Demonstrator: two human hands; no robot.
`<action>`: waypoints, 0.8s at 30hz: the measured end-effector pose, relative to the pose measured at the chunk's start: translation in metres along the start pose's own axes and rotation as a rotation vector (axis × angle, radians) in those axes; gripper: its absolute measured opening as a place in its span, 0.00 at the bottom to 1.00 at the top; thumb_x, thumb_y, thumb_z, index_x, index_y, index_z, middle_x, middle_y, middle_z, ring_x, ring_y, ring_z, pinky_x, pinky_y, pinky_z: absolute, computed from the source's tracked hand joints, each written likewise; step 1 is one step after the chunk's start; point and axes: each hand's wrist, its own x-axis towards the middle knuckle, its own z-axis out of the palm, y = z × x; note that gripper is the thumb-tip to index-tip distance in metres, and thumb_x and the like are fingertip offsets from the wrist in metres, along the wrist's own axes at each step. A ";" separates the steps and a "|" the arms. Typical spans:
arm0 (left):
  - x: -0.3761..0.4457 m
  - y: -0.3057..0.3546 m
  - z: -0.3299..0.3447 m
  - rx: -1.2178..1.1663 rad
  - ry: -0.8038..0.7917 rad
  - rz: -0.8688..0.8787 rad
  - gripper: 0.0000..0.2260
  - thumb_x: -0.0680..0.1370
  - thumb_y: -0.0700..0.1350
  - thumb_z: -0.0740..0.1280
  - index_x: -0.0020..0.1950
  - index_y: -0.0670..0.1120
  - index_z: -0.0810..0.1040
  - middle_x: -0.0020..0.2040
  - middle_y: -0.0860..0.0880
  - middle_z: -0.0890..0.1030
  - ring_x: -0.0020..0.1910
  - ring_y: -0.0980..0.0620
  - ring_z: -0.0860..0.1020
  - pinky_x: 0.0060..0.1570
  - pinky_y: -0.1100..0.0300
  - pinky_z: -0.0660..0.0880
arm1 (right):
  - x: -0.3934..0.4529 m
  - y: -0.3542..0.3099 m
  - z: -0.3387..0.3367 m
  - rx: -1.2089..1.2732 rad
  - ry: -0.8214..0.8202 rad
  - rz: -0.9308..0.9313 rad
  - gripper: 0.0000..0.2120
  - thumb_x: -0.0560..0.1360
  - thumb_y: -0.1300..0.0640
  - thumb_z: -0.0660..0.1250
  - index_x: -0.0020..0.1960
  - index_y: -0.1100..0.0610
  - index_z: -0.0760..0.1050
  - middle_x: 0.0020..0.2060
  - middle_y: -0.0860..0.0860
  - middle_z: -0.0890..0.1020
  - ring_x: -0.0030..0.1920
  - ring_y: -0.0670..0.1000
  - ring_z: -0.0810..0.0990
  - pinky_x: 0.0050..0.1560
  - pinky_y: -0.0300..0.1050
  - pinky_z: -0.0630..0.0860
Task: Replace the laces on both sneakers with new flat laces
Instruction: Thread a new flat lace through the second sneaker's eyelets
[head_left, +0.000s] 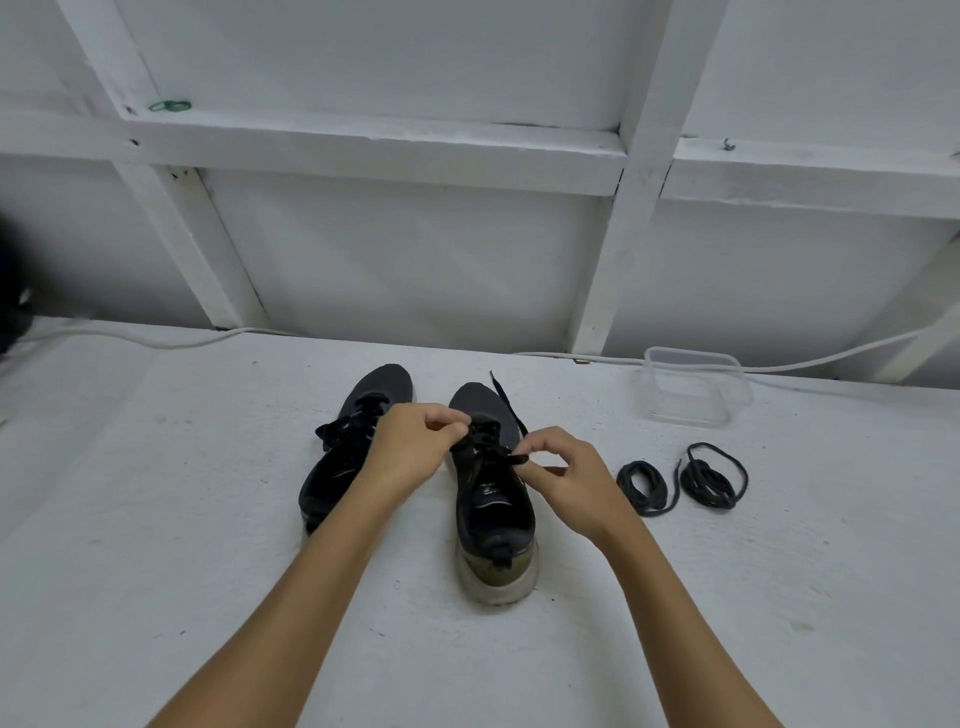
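Note:
Two dark sneakers stand side by side on the white table, toes pointing away from me. The left sneaker (358, 436) carries a tied flat black lace. Over the right sneaker (493, 499) both hands work a flat black lace (511, 410). My left hand (415, 447) pinches the lace near the upper eyelets. My right hand (566, 473) pinches the lace's other part at the shoe's right side, and one loose end trails past the toe. Two coiled round black laces (680, 480) lie to the right of the shoes.
A clear plastic container (693, 387) stands at the back right of the white table (156, 519). A white cable (156, 340) runs along the foot of the white framed wall. A dark object (13, 312) sits at the far left edge.

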 end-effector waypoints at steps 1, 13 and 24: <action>0.001 -0.003 -0.004 0.094 0.016 0.033 0.06 0.77 0.43 0.72 0.48 0.53 0.86 0.43 0.57 0.86 0.44 0.63 0.82 0.42 0.76 0.72 | -0.003 0.002 -0.001 0.006 0.015 0.025 0.06 0.76 0.60 0.71 0.44 0.51 0.82 0.46 0.42 0.82 0.52 0.42 0.80 0.53 0.42 0.76; 0.011 -0.005 -0.020 0.616 0.005 0.335 0.08 0.76 0.38 0.66 0.48 0.47 0.83 0.41 0.55 0.75 0.40 0.56 0.73 0.39 0.65 0.66 | -0.003 0.008 -0.001 0.529 -0.204 0.321 0.07 0.65 0.50 0.71 0.35 0.53 0.78 0.34 0.52 0.75 0.38 0.48 0.74 0.41 0.46 0.69; 0.023 -0.006 -0.034 0.544 -0.176 0.130 0.10 0.79 0.40 0.67 0.47 0.53 0.84 0.36 0.54 0.83 0.38 0.59 0.82 0.42 0.65 0.78 | -0.004 0.020 0.004 0.797 -0.174 0.301 0.07 0.75 0.54 0.68 0.38 0.50 0.77 0.40 0.48 0.77 0.35 0.45 0.73 0.37 0.37 0.70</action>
